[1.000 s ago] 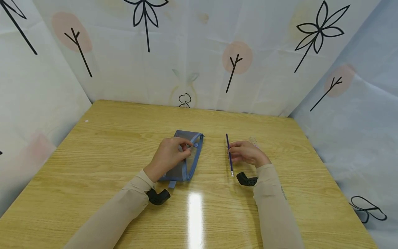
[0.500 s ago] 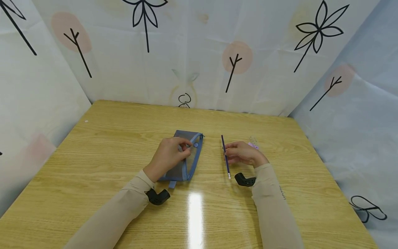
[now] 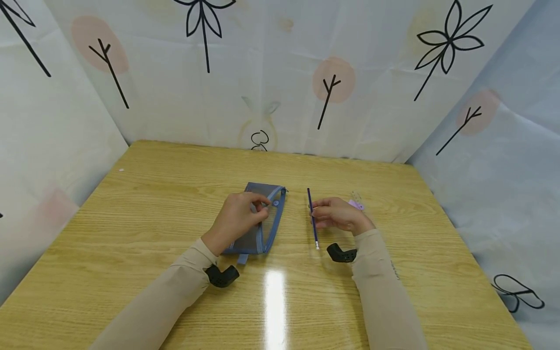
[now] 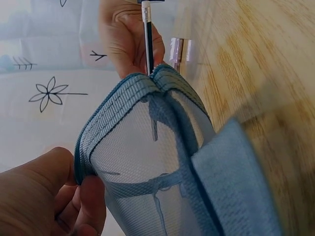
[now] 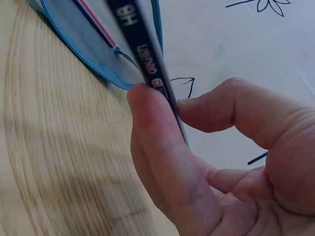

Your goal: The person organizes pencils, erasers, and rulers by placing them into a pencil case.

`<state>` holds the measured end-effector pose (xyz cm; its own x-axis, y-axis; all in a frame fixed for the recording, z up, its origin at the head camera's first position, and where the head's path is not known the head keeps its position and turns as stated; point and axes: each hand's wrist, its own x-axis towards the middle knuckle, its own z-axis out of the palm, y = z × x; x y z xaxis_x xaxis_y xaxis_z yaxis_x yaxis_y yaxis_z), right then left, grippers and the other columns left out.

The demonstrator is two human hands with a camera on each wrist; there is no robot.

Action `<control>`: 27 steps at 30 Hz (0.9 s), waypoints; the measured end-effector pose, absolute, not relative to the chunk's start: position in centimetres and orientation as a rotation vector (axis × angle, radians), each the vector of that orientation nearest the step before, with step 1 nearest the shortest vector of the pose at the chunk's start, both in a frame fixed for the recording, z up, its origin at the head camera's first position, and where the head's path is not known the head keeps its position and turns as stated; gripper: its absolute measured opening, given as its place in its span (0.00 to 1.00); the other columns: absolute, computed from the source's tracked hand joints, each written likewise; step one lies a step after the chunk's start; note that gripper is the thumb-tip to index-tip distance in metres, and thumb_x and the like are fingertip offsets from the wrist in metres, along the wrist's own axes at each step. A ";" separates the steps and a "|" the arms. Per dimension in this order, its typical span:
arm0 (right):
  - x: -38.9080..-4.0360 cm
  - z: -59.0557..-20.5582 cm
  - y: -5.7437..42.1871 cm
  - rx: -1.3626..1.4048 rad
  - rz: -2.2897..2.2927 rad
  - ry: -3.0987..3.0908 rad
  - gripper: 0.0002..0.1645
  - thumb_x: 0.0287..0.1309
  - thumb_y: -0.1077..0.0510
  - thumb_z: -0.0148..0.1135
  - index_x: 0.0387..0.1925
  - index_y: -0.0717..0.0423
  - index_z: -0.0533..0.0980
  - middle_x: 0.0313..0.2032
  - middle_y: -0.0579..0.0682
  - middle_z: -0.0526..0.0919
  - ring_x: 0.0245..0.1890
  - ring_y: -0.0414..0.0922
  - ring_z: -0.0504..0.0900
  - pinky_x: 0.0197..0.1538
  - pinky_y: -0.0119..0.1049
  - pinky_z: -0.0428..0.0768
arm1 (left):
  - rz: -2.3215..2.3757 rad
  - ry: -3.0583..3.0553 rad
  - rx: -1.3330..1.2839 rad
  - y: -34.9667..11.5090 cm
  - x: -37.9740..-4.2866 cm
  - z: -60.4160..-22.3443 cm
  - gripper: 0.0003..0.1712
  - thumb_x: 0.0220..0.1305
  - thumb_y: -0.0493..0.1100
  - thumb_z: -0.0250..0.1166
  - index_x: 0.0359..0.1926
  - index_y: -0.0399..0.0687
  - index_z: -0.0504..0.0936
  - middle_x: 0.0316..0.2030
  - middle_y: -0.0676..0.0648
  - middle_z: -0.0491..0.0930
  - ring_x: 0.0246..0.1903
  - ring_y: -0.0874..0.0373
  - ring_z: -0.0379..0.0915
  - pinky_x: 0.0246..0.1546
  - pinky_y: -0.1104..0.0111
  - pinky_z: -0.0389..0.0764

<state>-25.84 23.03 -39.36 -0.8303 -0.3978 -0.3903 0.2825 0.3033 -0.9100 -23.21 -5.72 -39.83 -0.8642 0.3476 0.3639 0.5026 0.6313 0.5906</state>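
Observation:
A blue-grey mesh zipper pouch [image 3: 260,188] stands on the table with its mouth gaping to the right. My left hand [image 3: 238,214] pinches the blue zippered rim between thumb and fingers, also plain in the left wrist view. To the right of the pouch, my right hand [image 3: 341,215] holds a dark blue pencil [image 3: 315,236] between thumb and fingers, its white eraser end nearer me. "HB" shows on the pencil [image 5: 142,49] in the right wrist view. A gap separates pencil and pouch in the head view. Inside the pouch, a thin dark and pink strip [image 5: 96,22] is visible.
Behind my right hand lies a small purple and clear item [image 3: 356,204], partly hidden; its kind is unclear. The wooden table [image 3: 175,170] meets patterned cloth walls [image 3: 280,97] at the back and sides. A tiny white scrap [image 3: 121,170] lies far left.
My right hand has moved a little left with the pencil, closer to the pouch. More of the purple item now shows. My left hand stays where it was on the rim.

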 end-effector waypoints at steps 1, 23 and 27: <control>-25.9 -39.4 22.9 -0.104 -1.567 2.013 0.33 0.69 0.67 0.48 0.70 0.76 0.53 0.60 0.71 0.67 0.47 0.46 0.81 0.48 0.33 0.82 | -1.054 -2.637 -0.697 -5.7 -23.2 -39.8 0.11 0.62 0.39 0.64 0.43 0.46 0.89 0.26 0.56 0.80 0.16 0.67 0.69 0.19 0.71 0.70; -25.7 -39.2 21.2 -0.173 -1.558 1.964 0.32 0.68 0.67 0.48 0.70 0.74 0.54 0.53 0.65 0.72 0.41 0.43 0.81 0.48 0.36 0.83 | -1.058 -2.642 -0.702 -5.7 -23.1 -39.6 0.11 0.62 0.39 0.65 0.44 0.46 0.88 0.26 0.56 0.80 0.14 0.67 0.69 0.17 0.72 0.68; -25.7 -39.5 21.0 -0.189 -1.562 1.945 0.32 0.68 0.67 0.48 0.70 0.74 0.55 0.52 0.65 0.73 0.44 0.44 0.82 0.48 0.35 0.83 | -1.060 -2.644 -0.700 -5.8 -23.1 -39.7 0.11 0.63 0.40 0.65 0.44 0.46 0.88 0.26 0.56 0.80 0.15 0.67 0.69 0.17 0.71 0.68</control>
<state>-25.71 20.96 -39.45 -0.7921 -0.4785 -0.3789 0.2666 0.2872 -0.9200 -23.12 -5.75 -39.68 -0.8658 0.3507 0.3570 0.5002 0.6289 0.5952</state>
